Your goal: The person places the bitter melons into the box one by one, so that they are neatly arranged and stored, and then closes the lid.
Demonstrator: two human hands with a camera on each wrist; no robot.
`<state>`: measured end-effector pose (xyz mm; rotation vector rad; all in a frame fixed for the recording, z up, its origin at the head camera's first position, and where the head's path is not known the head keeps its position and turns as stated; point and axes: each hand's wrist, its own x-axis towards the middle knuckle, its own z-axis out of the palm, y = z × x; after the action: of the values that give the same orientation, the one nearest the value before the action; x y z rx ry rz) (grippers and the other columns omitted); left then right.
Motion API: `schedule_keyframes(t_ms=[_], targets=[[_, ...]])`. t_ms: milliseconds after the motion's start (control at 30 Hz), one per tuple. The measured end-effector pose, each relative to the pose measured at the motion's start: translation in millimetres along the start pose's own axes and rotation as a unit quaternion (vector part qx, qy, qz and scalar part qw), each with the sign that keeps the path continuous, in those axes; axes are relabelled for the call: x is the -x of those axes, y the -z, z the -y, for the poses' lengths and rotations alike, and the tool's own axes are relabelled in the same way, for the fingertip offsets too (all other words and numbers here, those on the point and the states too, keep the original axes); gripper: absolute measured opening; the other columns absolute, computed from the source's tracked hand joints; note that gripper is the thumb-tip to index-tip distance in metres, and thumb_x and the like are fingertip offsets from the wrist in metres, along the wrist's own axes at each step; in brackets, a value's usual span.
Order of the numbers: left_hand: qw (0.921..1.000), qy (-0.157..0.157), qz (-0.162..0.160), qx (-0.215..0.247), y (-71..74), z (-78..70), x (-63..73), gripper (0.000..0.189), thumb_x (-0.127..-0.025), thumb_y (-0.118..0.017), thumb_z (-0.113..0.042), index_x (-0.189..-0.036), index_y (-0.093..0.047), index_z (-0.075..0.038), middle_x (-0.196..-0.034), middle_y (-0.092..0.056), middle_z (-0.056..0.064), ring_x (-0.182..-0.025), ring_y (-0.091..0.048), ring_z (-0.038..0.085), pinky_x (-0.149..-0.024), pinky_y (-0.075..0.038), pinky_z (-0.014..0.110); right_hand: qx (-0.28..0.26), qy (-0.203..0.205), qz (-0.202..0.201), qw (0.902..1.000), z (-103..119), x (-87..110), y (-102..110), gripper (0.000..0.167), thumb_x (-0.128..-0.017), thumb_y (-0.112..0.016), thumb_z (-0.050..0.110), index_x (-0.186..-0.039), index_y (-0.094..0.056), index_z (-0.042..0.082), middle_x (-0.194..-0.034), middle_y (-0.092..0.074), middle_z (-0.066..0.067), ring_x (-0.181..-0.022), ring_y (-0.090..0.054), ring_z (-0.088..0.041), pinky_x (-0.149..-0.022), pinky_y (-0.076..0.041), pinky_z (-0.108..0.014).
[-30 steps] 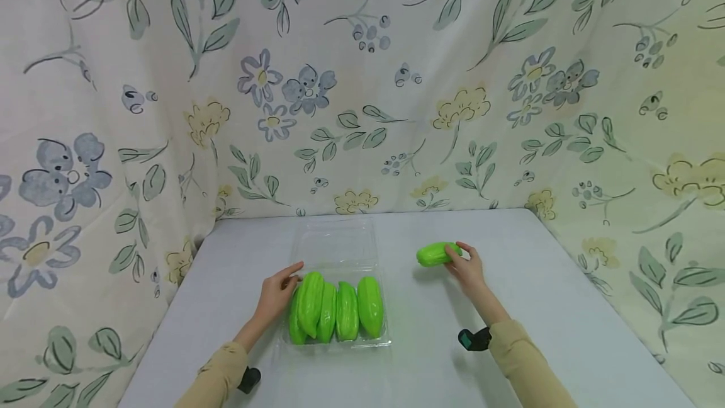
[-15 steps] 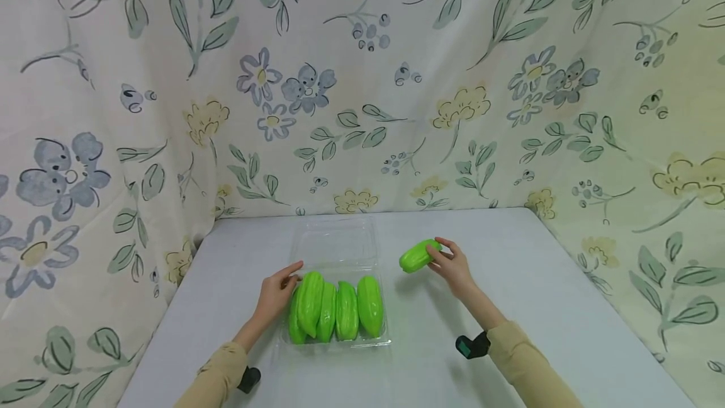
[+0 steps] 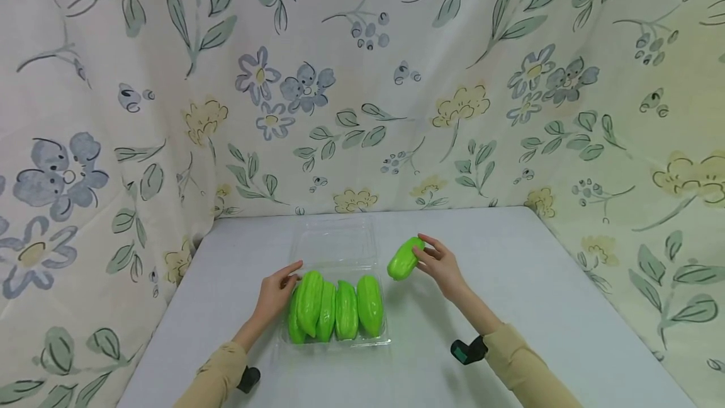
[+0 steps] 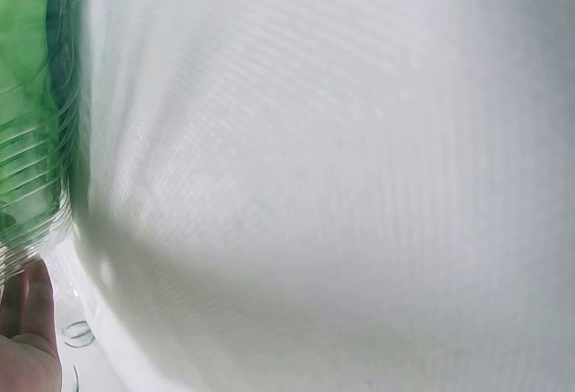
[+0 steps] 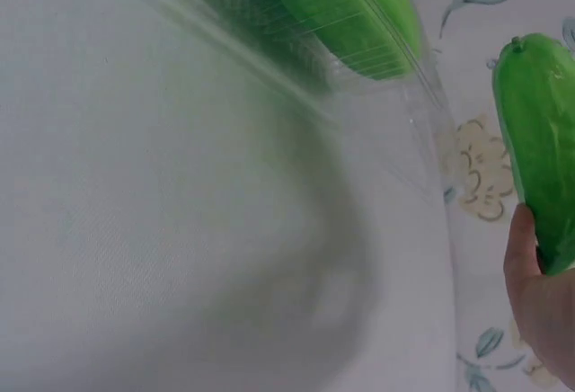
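Observation:
My right hand holds a bright green cucumber-like vegetable by its upper end, raised over the table to the right of a clear plastic clamshell box. Its smooth body and small stem nub show in the right wrist view, with my thumb against its lower part. My left hand rests at the box's left back corner. In the left wrist view, its fingers lie straight by the ridged plastic wall. Several matching green vegetables lie side by side in the box, the leftmost ones overlapping.
The box's lid is folded back flat toward the far side. A white cloth covers the table. Behind it hangs a floral curtain, reaching round both sides. Dark wrist cameras jut from below both sleeves.
My right hand has moved left toward the box with the green vegetable, which has turned from nearly level to a steep slant. The left hand and the box have stayed in place.

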<state>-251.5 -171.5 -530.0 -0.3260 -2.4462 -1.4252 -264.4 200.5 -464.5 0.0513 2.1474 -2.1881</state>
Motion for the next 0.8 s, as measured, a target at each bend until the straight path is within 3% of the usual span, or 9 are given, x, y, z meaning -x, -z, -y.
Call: schedule_keyframes(t_ms=[233, 567, 800], targets=[[1.0, -0.004, -0.001, 0.0, 0.0, -1.2, 0.3, 0.034, -0.091, -0.054, 0.005, -0.123, -0.062, 0.0, -0.106, -0.069, 0.022, -0.083, -0.069, 0.03, -0.05, -0.039, 0.019, 0.019, 0.02, 0.027, 0.9993, 4.3, 4.6, -9.4, 0.051, -0.092, -0.061, 0.013, -0.14, -0.044, 0.006, -0.129, -0.05, -0.022, -0.095, -0.061, -0.005, -0.083, -0.053, -0.024], [1.0, -0.004, 0.001, 0.005, 1.9, -5.1, 1.0, 0.033, -0.091, -0.054, 0.005, -0.123, -0.062, 0.0, -0.103, -0.07, 0.022, -0.067, -0.062, 0.011, -0.047, -0.037, 0.019, 0.05, 0.051, 0.081, 0.9941, 9.9, 14.2, -30.0, 0.052, -0.091, -0.063, 0.015, -0.139, -0.046, 0.006, -0.132, -0.05, -0.024, -0.108, -0.059, -0.02, -0.085, -0.053, -0.03], [0.9999, -0.012, 0.0, 0.007, 1.4, -4.2, 1.6, 0.033, -0.091, -0.054, 0.006, -0.123, -0.062, 0.001, -0.106, -0.069, 0.023, -0.074, -0.067, 0.022, -0.048, -0.038, 0.02, 0.072, 0.058, 0.113, 0.9893, 11.9, 23.4, -48.6, 0.052, -0.092, -0.063, 0.016, -0.14, -0.046, 0.007, -0.133, -0.052, -0.024, -0.11, -0.06, -0.026, -0.089, -0.052, -0.039]])
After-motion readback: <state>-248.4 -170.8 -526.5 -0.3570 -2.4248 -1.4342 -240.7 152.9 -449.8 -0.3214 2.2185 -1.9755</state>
